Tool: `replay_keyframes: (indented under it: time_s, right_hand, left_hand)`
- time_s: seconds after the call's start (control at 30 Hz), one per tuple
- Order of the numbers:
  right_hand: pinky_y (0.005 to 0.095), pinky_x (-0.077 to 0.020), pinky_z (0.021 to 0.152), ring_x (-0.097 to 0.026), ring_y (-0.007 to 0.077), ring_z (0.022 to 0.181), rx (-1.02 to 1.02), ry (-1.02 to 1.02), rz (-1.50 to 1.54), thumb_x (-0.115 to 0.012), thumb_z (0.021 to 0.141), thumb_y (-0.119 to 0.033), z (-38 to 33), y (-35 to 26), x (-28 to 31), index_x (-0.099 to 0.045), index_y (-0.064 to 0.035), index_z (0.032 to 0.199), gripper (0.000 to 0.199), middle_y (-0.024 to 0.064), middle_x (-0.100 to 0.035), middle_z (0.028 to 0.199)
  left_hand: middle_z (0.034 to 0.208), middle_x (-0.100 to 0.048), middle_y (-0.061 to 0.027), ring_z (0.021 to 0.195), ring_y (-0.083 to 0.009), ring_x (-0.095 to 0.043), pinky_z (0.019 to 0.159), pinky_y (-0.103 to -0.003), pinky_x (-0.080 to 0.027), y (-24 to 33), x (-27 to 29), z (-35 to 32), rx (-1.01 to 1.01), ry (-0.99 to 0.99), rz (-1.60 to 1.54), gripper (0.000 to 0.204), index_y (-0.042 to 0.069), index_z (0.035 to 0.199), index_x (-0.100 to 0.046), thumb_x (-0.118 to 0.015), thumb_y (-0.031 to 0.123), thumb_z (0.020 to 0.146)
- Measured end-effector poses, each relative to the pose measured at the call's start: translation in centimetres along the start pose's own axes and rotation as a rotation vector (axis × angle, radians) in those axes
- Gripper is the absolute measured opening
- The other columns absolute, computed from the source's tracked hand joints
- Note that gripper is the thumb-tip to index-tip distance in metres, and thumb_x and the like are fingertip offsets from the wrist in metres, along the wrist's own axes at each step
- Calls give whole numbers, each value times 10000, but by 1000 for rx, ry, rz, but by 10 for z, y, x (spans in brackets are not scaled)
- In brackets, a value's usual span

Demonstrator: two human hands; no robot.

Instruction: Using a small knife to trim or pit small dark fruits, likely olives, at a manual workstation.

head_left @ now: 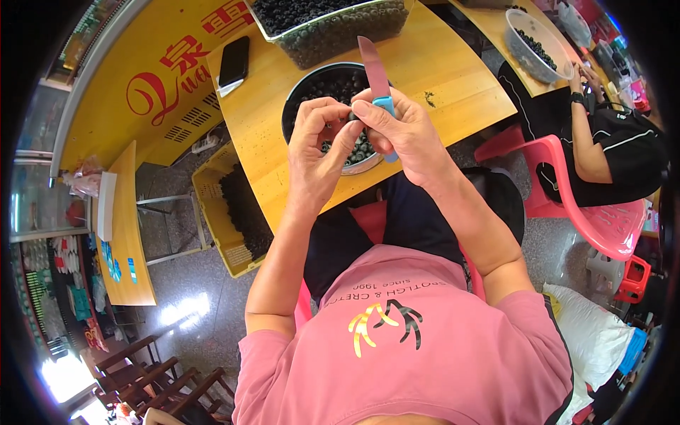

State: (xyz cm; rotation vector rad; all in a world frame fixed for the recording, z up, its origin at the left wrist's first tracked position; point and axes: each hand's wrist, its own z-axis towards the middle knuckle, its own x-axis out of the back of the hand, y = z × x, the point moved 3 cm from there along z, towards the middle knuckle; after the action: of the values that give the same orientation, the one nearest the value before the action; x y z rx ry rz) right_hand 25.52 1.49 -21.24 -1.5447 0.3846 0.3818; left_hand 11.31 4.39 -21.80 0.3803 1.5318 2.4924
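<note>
Above a round dark-rimmed bowl (292,95) my two hands meet at their fingertips. Between them is a small dark round piece (353,116), perhaps a snail, mostly covered by fingers. My left hand (316,138) pinches it with thumb and forefinger, and my right thumb presses from the other side. My right hand (411,134) is also closed round a knife (374,67), its blue handle in the palm and its blade pointing up and away. Many similar small dark pieces (340,81) lie in the bowl, partly hidden by my hands.
A clear tub of dark pieces (340,32) stands at the table's far edge, with a black phone (234,59) to its left. On the floor at left sits a yellow crate (212,202). A person (602,142) works at right beside a pink chair (559,177).
</note>
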Motion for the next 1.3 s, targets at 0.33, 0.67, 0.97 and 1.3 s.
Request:
replay_keyframes:
  time_s: [0.33, 0.67, 0.97, 1.3]
  right_hand:
    - [172, -313, 498, -420, 15, 557, -21, -108, -117, -687, 903, -228, -1, -8, 0, -640, -82, 939, 158, -68, -534, 707]
    - [258, -471, 577, -603, 138, 675, 561, -54, -928, -670, 895, -169, -14, -25, -2, -644, -9, 960, 174, 45, -641, 802]
    - [336, -507, 602, -634, 257, 718, 850, -28, -1292, -705, 797, -69, -15, -25, 0, -667, -57, 972, 180, 83, -650, 827]
    - [338, -493, 594, -619, 241, 688, 865, 74, -1308, -709, 782, -59, -8, -27, 10, -679, -79, 981, 202, 68, -643, 809]
  left_hand:
    - [1046, -470, -16, 918, -82, -476, 797, -212, -412, 2, 10, -6, 122, -107, -339, 143, 28, 1012, -617, -672, 91, 896]
    - [970, -583, -5, 823, -61, -528, 723, -197, -440, 1, 14, -7, 286, -69, -422, 163, 27, 1047, -603, -651, 118, 920]
    - [943, -606, -1, 816, -52, -540, 721, -192, -457, 5, 13, -7, 251, -92, -346, 162, 11, 1062, -598, -642, 70, 918]
    - [971, -616, -38, 888, -84, -597, 800, -210, -484, 14, 12, -10, 218, -51, -274, 159, -36, 1027, -634, -666, -19, 872]
